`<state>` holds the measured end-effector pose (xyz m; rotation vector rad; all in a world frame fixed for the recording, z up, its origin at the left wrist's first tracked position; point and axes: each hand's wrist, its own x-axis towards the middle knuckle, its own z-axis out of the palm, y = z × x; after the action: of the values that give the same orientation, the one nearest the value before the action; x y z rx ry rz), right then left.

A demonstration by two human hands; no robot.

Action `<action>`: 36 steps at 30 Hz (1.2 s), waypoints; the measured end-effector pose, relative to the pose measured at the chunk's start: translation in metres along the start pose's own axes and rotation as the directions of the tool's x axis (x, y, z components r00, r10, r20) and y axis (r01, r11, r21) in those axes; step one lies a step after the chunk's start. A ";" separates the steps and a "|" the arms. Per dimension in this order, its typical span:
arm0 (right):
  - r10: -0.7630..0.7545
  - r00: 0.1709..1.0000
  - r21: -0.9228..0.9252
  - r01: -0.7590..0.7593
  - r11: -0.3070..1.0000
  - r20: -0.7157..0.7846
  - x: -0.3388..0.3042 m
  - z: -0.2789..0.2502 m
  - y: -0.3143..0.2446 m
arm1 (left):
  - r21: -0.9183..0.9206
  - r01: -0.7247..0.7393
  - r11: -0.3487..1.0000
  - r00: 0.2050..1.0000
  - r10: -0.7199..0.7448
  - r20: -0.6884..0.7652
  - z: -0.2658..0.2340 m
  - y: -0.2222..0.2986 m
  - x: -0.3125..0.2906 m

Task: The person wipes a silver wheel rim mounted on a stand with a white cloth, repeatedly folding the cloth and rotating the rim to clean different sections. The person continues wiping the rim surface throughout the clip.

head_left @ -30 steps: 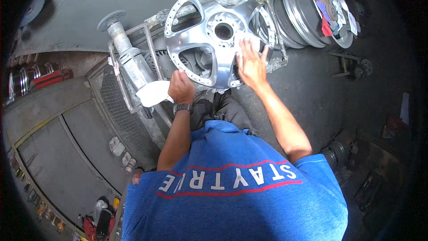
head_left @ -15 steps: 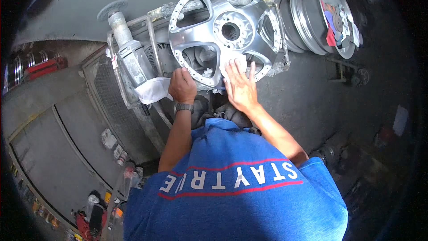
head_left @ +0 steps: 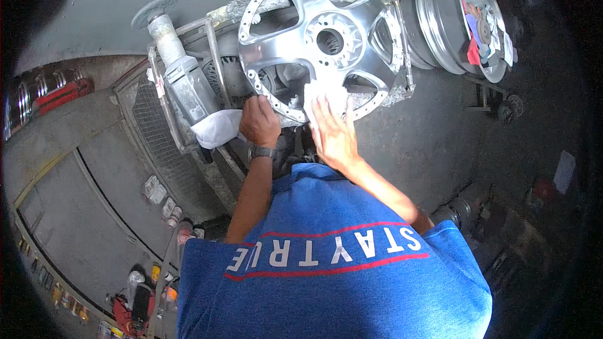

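A silver alloy wheel face (head_left: 270, 50) with wide spokes and small holes around its rim rests on a dusty metal frame (head_left: 217, 56). At the near left, my left hand (head_left: 259, 120) has its fingers curled over the wheel's rim. My right hand (head_left: 335, 135) presses a white cloth (head_left: 323, 92) against the near spoke, fingers stretched over it. The cloth hides part of that spoke. Beside my left hand, another white cloth (head_left: 215, 128) lies at the lower end of a grey, dust-covered power tool (head_left: 188, 81) with a round disc.
Right of the frame stands a wheel barrel (head_left: 432, 22), with rags (head_left: 480, 31) and small items inside its opening. A mesh panel (head_left: 164, 132) is on the left. Bottles and containers (head_left: 135, 295) stand at lower left. A red object (head_left: 63, 95) sits at far left.
My right hand and its cloth have shifted slightly left along the near spoke. My left hand stays at the rim. The view has tilted slightly.
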<state>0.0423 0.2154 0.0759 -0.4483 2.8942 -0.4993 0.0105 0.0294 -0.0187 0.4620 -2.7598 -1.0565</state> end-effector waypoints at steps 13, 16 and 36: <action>0.070 0.981 0.030 -0.066 0.997 -0.180 0.061 -0.003 0.005 | 0.007 -0.070 0.998 0.997 0.070 -0.013 0.008 -0.009 0.000; 0.031 0.997 0.037 -0.029 0.999 -0.068 0.011 -0.002 0.003 | 0.073 -0.078 0.994 0.997 0.078 -0.001 0.012 -0.017 -0.003; 0.074 0.996 0.080 -0.069 0.994 -0.054 0.000 0.002 0.005 | 0.134 -0.137 0.981 0.990 0.140 -0.012 0.009 -0.014 -0.003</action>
<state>0.0409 0.2191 0.0727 -0.3227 2.9207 -0.6206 0.0138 0.0261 -0.0350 0.2893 -2.8076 -0.8357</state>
